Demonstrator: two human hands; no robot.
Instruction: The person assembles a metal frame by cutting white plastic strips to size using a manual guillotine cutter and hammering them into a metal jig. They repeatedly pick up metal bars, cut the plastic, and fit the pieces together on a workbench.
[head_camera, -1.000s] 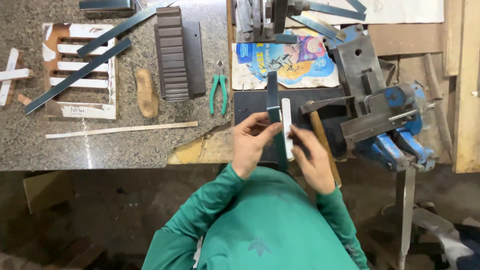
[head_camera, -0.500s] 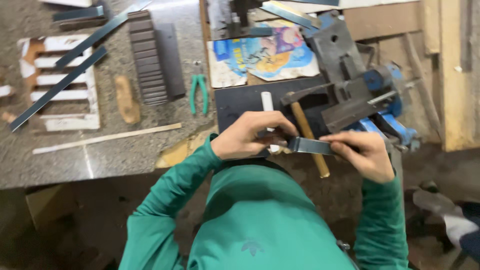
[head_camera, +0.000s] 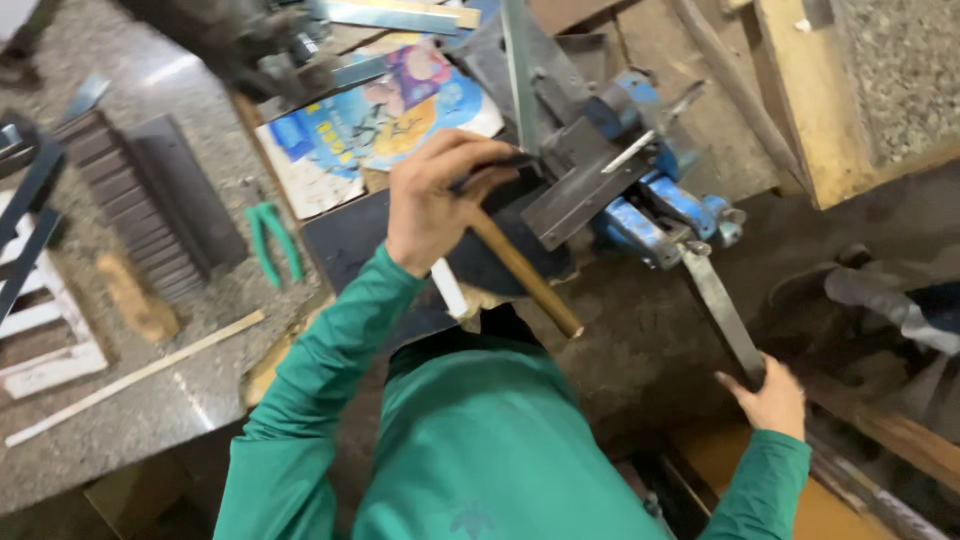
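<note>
My left hand (head_camera: 435, 200) is closed over a dark metal piece (head_camera: 495, 168) beside the jaws of a blue bench vise (head_camera: 640, 200). A grey steel plate (head_camera: 580, 195) sticks out of the vise next to that hand. My right hand (head_camera: 772, 402) grips the lower end of the vise's long metal handle (head_camera: 722, 310), which hangs down off the bench edge. A hammer with a wooden handle (head_camera: 525, 272) lies under my left wrist on a dark plate (head_camera: 350, 245), next to a white strip (head_camera: 450, 290).
Green-handled pliers (head_camera: 272, 240) lie on the stone bench, left of a stack of dark metal bars (head_camera: 150, 205). A colourful printed sheet (head_camera: 380, 110) lies behind my left hand. A thin wooden stick (head_camera: 140, 375) and white slats (head_camera: 40, 320) are far left. Timber (head_camera: 800, 110) stands right.
The view swung right and tilted. My right hand let go of the metal strip and dropped to the vise handle. My left hand moved up to the vise jaws.
</note>
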